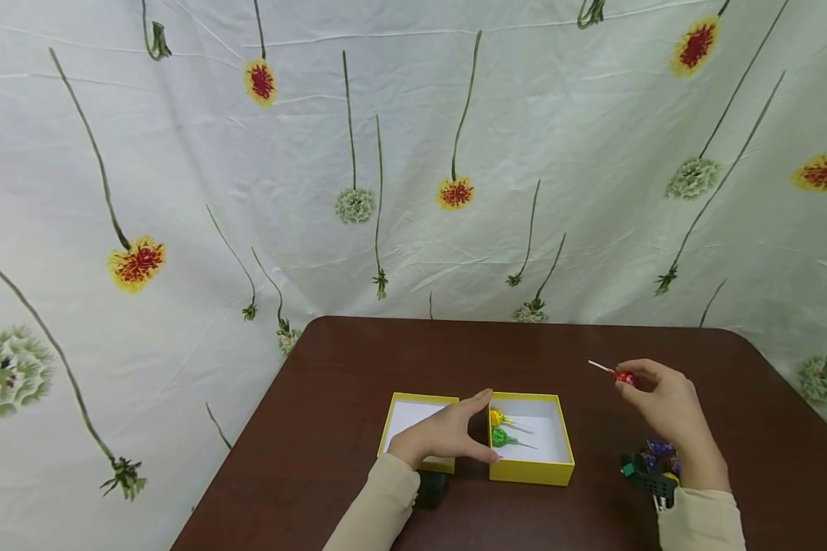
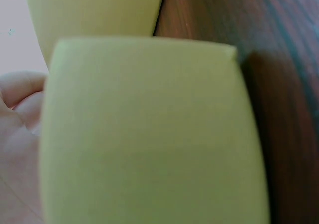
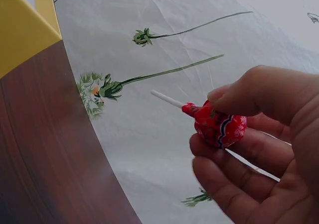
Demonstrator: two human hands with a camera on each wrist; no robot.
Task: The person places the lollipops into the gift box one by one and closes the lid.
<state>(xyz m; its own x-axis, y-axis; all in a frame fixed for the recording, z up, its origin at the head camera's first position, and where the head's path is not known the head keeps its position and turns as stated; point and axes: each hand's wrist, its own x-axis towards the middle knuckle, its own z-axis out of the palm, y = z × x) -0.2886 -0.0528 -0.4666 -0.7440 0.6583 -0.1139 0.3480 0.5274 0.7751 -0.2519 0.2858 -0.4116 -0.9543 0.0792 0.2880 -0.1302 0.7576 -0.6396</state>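
Observation:
My right hand [image 1: 668, 405] pinches a red-wrapped lollipop [image 3: 219, 124] by its candy end, between thumb and fingers, above the table's right side. Its white stick points away to the left. My left hand [image 1: 441, 435] grips the left side of an open yellow box [image 1: 532, 472], the thumb at the near corner and a finger at the far one. Inside that white-lined box lie a yellow lollipop [image 1: 497, 417] and a green lollipop [image 1: 501, 437], sticks pointing right. Under the left hand, a second yellow box part [image 1: 403, 413] with a white inside is partly hidden.
Several purple-wrapped lollipops [image 1: 651, 451] lie beneath the right wrist, partly covered by the dark wrist strap [image 1: 651, 480]. The brown table [image 1: 358, 352] has rounded far corners and meets a flower-printed cloth [image 1: 413, 229] behind it.

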